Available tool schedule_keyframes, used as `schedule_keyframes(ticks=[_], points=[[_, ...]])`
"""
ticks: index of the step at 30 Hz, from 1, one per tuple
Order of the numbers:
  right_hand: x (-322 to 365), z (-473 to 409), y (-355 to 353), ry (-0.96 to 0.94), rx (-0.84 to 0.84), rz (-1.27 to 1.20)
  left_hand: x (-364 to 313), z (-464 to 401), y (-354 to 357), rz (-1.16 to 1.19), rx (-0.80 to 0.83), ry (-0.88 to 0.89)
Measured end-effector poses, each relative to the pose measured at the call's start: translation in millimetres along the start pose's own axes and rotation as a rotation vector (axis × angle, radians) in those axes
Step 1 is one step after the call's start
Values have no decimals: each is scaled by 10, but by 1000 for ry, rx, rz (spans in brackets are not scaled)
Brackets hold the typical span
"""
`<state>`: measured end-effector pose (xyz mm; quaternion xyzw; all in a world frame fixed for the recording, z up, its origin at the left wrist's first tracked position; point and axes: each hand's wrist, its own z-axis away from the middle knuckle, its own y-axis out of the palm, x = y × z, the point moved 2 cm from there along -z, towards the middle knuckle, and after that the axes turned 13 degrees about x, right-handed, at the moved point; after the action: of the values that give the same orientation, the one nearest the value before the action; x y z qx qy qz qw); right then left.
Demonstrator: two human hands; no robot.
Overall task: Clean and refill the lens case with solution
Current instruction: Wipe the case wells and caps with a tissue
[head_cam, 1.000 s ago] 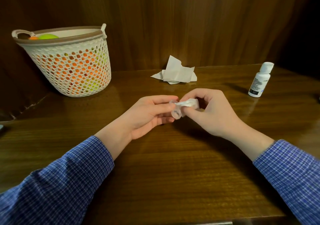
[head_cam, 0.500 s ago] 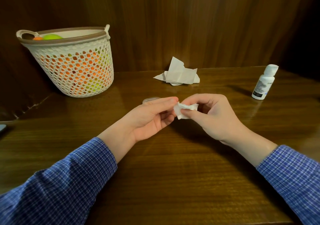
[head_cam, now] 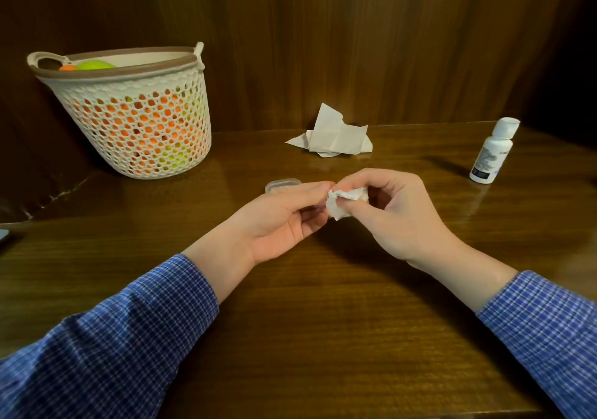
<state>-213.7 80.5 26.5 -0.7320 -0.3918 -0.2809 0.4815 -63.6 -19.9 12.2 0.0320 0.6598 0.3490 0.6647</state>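
My left hand (head_cam: 281, 221) and my right hand (head_cam: 397, 211) meet above the middle of the table. A crumpled white tissue wad (head_cam: 344, 202) is pinched between my right thumb and fingers. My left thumb and fingertips pinch a small piece against the wad's left edge, and the tissue hides almost all of it. Just behind my left fingers a clear lens case part (head_cam: 282, 184) lies on the wood. The white solution bottle (head_cam: 491, 156) stands upright at the far right with its cap on.
A loose pile of white tissues (head_cam: 332, 137) lies by the back wall. A white mesh basket (head_cam: 135, 118) with orange and green balls stands at the back left. The wooden table (head_cam: 323, 321) is bare in front of my hands.
The clear piece seen between my left fingers and the tissue a second ago is now covered by the wad. The clear case part on the table has come into view behind my left hand.
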Motion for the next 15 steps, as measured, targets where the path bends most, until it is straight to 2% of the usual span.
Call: schedule_keyframes(ticks=[4,8,12,15], points=[[-11,-2,-7,113,26,-75,-26,3,7,-59,-79,91],[-46,3,-2,348,95,-535,-56,39,65,-208,-140,252],[-72,-9,20,643,121,-1025,-96,85,128,-555,-275,427],[-55,5,47,740,123,-1286,-100,162,193,-958,-313,629]])
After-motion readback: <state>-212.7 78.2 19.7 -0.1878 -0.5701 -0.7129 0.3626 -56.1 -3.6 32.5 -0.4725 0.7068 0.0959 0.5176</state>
